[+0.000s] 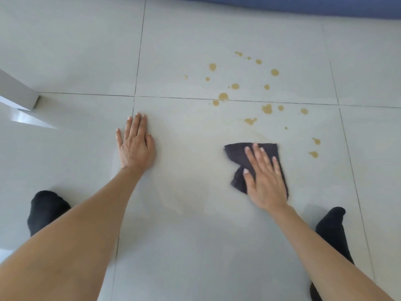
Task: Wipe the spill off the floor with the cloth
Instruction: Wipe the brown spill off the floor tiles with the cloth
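Note:
A dark grey cloth (238, 155) lies flat on the pale floor tiles (65, 51). My right hand (264, 179) presses on it, palm down, fingers spread, covering its right part. The spill (267, 108) is several tan drops and blotches scattered beyond the cloth and to its right, across a tile joint. A faint tan smear runs from a blotch (250, 121) down toward the cloth. My left hand (135, 144) rests flat on the bare floor, well left of the cloth, holding nothing.
A white furniture leg (19, 89) stands on the floor at the far left. A blue edge (282, 5) runs along the top. My two feet in black socks (46, 210) (332, 231) sit on either side of my arms.

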`<state>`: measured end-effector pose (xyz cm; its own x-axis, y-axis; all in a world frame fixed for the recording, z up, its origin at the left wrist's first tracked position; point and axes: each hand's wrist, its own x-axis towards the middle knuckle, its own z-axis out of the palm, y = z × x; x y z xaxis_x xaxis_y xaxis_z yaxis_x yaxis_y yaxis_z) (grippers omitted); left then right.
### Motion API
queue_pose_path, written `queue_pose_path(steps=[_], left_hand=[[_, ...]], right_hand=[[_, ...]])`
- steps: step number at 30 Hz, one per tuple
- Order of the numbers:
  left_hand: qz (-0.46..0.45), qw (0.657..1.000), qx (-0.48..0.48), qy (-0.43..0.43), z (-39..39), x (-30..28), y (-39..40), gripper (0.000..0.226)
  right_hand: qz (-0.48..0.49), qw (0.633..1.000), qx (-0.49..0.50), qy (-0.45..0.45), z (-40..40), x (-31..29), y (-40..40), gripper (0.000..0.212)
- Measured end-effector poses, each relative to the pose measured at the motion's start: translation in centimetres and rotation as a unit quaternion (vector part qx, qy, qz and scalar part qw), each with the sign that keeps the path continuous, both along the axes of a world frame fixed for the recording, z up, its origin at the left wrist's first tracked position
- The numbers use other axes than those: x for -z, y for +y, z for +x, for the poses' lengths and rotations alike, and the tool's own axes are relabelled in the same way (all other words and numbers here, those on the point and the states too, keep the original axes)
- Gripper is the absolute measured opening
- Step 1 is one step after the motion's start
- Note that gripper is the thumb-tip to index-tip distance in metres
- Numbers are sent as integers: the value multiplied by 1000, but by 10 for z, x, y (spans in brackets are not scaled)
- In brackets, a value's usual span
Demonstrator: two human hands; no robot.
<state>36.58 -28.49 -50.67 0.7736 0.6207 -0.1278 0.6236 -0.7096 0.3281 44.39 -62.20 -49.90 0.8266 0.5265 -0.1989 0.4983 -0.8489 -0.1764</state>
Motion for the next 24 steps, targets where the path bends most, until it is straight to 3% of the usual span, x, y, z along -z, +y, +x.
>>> queue_pose_path(steps=[6,13,19,24], left_hand=[[12,1000,1,-13,-4,6,0,57],[14,999,-12,-44,-2,7,-3,57],[8,998,-23,-50,-1,7,-3,54],[3,998,-31,-47,-1,5,-2,54]], right_hand=[[-5,972,234,0,59,1,-59,60],[-9,927,375,-11,139,5,-15,62],[1,949,315,-5,158,3,58,60],[20,991,132,-11,114,7,98,60]])
